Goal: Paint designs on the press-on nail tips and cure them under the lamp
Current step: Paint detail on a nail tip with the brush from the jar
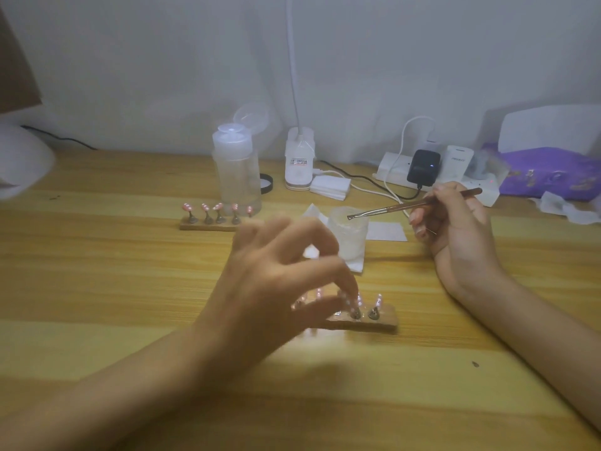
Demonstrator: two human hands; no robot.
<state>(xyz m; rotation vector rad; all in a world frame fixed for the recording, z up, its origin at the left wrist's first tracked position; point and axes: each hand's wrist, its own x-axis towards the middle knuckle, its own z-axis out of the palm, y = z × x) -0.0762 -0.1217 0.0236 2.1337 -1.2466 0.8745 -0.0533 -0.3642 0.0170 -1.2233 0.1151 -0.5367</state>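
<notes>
A wooden holder near the table's middle carries several pink nail tips with white dots on small metal stands. My left hand reaches over it, and its thumb and forefinger pinch one nail tip stand; the hand hides the holder's left part. My right hand grips a thin nail brush, its bristles over a small clear cup that stands on a white wipe. A second wooden holder with several pink dotted tips sits farther back at the left. A white curing lamp stands at the far right.
A clear pump bottle with its lid flipped open stands behind the far holder. A desk lamp base, a stack of white pads, a power strip with chargers and cables, and a purple pouch line the back.
</notes>
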